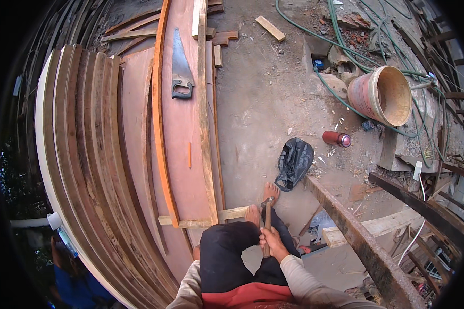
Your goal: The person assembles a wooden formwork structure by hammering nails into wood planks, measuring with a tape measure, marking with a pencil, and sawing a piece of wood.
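Observation:
My right hand [274, 242] is wrapped round the wooden handle of a hammer [267, 219], whose metal head points up and away from me between my knees. Of my left hand [196, 253] only a sliver shows beside my left thigh; its fingers are hidden. A short wooden crosspiece [234, 213] lies in front of my bare feet, under the near end of a long timber strip [205, 129]. On the reddish board to the left rest a handsaw [180, 64] with a black handle and an orange pencil [189, 155].
Several long planks [82, 154] stand in a row at the left. Right of my feet are a black plastic bag [295, 162], a red flask [335, 138] and a dirty bucket [366, 95] on its side. A rusty metal beam [358, 234] runs along the near right. Green hoses [340, 31] trail behind.

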`<state>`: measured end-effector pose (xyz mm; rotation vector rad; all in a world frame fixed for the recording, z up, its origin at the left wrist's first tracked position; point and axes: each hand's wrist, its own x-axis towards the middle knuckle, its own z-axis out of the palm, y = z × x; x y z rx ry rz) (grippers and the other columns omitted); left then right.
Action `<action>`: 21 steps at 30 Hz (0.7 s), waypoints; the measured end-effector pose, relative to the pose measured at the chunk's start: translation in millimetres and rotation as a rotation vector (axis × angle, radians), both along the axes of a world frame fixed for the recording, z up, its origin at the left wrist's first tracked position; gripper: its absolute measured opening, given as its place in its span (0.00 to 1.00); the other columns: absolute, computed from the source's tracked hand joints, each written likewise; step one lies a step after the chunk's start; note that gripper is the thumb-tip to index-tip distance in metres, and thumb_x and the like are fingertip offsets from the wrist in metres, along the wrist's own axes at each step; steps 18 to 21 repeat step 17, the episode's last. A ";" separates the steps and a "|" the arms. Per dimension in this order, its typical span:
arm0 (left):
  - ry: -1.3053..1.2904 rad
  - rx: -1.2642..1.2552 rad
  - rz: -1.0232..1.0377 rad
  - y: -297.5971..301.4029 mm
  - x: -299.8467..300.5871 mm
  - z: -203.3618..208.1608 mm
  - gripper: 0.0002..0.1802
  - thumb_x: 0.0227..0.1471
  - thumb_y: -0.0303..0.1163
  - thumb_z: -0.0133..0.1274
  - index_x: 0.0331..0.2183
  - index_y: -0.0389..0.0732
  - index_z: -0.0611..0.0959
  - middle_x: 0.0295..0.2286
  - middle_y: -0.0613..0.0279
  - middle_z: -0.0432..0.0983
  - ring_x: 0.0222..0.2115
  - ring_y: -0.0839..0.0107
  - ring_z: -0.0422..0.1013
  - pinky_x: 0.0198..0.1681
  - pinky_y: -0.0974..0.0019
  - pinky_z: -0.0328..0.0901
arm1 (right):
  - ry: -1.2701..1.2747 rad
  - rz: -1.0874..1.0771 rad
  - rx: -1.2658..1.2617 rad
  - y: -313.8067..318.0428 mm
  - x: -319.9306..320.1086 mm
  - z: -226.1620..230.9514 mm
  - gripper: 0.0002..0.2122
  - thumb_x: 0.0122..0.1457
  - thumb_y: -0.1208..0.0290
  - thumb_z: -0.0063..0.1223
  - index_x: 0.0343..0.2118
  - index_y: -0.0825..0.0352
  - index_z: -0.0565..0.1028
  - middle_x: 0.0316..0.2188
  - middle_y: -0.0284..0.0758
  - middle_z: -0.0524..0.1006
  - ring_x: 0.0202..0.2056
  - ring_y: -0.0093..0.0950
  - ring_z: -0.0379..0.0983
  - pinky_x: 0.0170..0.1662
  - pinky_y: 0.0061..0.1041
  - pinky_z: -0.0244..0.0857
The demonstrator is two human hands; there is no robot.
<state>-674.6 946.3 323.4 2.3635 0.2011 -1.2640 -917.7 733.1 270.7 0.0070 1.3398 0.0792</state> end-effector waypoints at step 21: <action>-0.058 0.045 -0.094 -329.1 195.6 -188.1 0.20 0.54 0.46 0.57 0.36 0.37 0.87 0.33 0.43 0.84 0.38 0.55 0.81 0.47 0.54 0.71 | 0.350 0.485 -0.193 -338.3 108.2 -29.9 0.14 0.69 0.57 0.50 0.49 0.61 0.69 0.22 0.31 0.70 0.17 0.22 0.67 0.18 0.26 0.70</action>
